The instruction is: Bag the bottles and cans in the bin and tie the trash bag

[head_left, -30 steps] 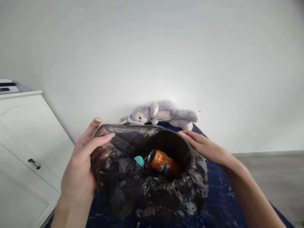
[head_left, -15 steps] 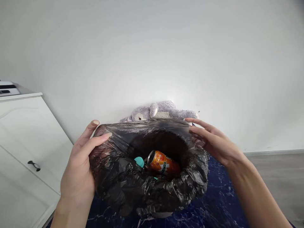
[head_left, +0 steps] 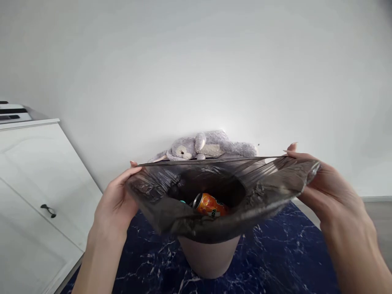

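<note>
A black bin bag [head_left: 211, 230] is stretched wide between my two hands, its far edge pulled taut. My left hand [head_left: 119, 196] is closed on the bag's left edge, and my right hand [head_left: 327, 188] grips the right edge. Below the bag shows a greyish-beige waste bin [head_left: 210, 255], upright on the dark blue marbled tabletop [head_left: 275, 253]. Inside the bag lies an orange drink can [head_left: 211, 205], tilted on its side. A sliver of a turquoise item [head_left: 183, 201] peeks out beside it. The bin's rim is hidden by the bag.
Behind the bag a grey plush toy [head_left: 211, 145] lies on its side against the white wall [head_left: 196, 73]. To the left stands a white cabinet [head_left: 39, 175] with a dark handle, and a white and black object [head_left: 14, 112] rests on top.
Both hands have moved apart, the right one farther, spreading the bag's edge. The bag's folds have lifted off the bin's sides, so its lower body now shows.
</note>
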The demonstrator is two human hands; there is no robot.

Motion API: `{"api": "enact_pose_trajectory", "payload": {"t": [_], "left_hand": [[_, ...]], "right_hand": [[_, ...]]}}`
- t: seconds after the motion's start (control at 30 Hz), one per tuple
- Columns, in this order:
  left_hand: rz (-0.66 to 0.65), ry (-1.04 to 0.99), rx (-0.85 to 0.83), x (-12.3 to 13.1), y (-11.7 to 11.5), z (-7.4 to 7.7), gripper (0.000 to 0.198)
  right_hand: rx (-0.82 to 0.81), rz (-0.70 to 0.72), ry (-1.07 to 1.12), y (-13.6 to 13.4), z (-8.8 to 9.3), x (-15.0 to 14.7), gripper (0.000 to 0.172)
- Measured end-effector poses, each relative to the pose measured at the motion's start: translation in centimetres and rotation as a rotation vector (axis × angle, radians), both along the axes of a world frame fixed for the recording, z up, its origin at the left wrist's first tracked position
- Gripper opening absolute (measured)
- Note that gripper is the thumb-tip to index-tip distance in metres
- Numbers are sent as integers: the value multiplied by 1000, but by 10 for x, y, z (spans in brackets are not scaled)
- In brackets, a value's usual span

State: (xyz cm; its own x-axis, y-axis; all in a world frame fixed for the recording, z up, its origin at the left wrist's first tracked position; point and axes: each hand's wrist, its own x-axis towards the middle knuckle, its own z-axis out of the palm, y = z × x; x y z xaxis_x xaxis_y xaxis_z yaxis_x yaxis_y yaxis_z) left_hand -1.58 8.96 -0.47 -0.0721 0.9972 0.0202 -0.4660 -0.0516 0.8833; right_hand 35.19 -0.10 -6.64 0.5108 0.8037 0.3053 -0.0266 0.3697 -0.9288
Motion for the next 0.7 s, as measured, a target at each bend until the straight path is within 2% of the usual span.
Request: {"api": "enact_pose_trajectory", "payload": {"t": [0.1, 0.2, 0.3, 0.37, 0.47, 0.57, 0.63, 0.7], "left_hand": [[8, -239, -187, 3, 4, 0, 24], [-7, -274, -158, 4, 5, -2, 19], [16, -212, -45, 0, 7, -4, 13], [47, -76, 75, -3, 6, -4, 10], [118, 214, 306, -6, -5, -3, 12], [179, 413, 567, -3, -28, -1, 11], [157, 482, 734, -1, -44, 1, 8], [76, 594, 833, -1, -55, 3, 17]], "right_hand": [[33, 36, 193, 1, -2, 0, 14], [10, 51, 309, 2, -2, -3, 19], [10, -60, 355, 3, 1, -8, 30], [14, -133, 245, 0, 4, -14, 37], [-34, -285, -31, -12, 14, -29, 44], [-41, -445, -254, -34, 26, -51, 39], [45, -447, -383, -49, 34, -64, 34], [113, -391, -569, -60, 37, -72, 39]]}}
